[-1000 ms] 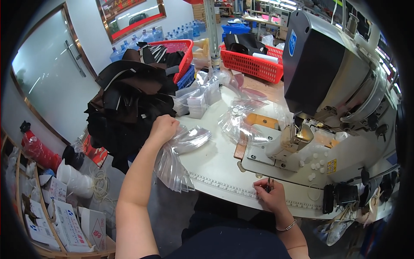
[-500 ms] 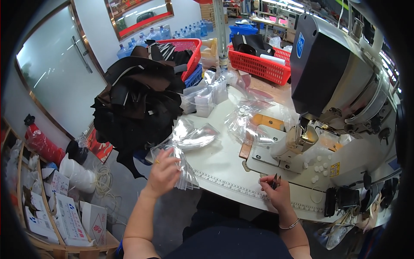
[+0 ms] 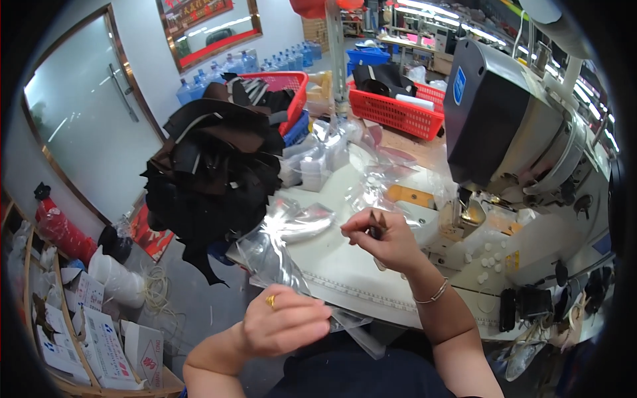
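At the table's front edge, my left hand (image 3: 285,322), with a ring on one finger, is closed on a clear plastic piece (image 3: 361,336) that sticks out to its right. My right hand (image 3: 395,244) hovers over the white table (image 3: 325,255), its fingers closed around small dark thread snips (image 3: 377,229), mostly hidden by the hand. Just beyond my left hand, a bundle of shiny clear plastic pieces (image 3: 275,249) lies over the table edge. A sewing machine (image 3: 491,119) stands to the right of my right hand.
A big heap of black and brown cut pieces (image 3: 212,159) rises at the left. Red baskets (image 3: 398,113) stand at the back, and more clear plastic (image 3: 315,162) lies before them. Small white discs (image 3: 488,261) are scattered by the machine. A measuring tape (image 3: 358,294) runs along the front edge.
My left hand has drawn back toward my body, bringing a clear plastic piece off the bundle. My right hand has risen and moved left and away from me, still with the snips.
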Motion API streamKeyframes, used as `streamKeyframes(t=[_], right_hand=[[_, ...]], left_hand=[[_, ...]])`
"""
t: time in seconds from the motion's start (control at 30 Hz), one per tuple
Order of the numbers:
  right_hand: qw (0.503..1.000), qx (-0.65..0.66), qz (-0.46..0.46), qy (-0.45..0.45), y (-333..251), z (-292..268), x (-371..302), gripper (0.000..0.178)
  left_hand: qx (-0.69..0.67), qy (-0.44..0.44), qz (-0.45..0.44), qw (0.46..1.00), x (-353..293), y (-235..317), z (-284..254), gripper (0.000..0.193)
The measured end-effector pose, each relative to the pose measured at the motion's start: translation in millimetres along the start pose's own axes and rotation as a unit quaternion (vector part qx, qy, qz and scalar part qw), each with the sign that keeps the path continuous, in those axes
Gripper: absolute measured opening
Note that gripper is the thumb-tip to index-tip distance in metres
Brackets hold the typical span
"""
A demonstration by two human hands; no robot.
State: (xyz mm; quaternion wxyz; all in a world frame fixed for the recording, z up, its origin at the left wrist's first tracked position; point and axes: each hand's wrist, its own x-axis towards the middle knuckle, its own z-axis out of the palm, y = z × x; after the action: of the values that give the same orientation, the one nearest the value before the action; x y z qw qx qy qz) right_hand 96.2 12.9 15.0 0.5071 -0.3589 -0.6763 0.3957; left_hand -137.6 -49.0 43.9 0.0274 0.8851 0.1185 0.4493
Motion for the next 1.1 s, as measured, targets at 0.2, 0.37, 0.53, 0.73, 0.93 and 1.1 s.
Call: streamKeyframes(t=[0.2, 0.37, 0.53, 0.73, 0.93, 1.1], right_hand=[[0.911, 0.397, 0.107, -0.020, 16.0, -40.8, -99.3, 0.074], [0.954, 0.212, 0.117, 0.177, -0.8, -35.3, -164.7, 0.053], [0.942, 0.032, 0.245, 0.227, -8.2, -46.8, -174.4, 0.012], [0.945, 0.070, 0.218, 0.234, -6.5, -70.0, -176.0, 0.009], [0.900, 0.099, 0.258, 0.336, 1.2, -76.1, -174.0, 0.026], [0.873, 0.207, 0.310, 0.314, 33.2, -50.4, -185.8, 0.021]], left_hand=[[-0.291, 0.057, -0.277, 0.914, 43.5, -14.4, 79.2, 0.044], [-0.364, -0.024, -0.333, 0.869, 41.4, -3.7, 149.9, 0.042], [-0.390, -0.137, -0.275, 0.868, 54.2, 3.5, 162.3, 0.040], [-0.338, -0.386, -0.239, 0.825, 57.1, -11.2, 137.1, 0.012], [-0.722, -0.156, -0.456, 0.496, 43.9, -3.0, 140.4, 0.027], [-0.650, -0.177, -0.460, 0.578, 34.3, 16.8, 170.0, 0.027]])
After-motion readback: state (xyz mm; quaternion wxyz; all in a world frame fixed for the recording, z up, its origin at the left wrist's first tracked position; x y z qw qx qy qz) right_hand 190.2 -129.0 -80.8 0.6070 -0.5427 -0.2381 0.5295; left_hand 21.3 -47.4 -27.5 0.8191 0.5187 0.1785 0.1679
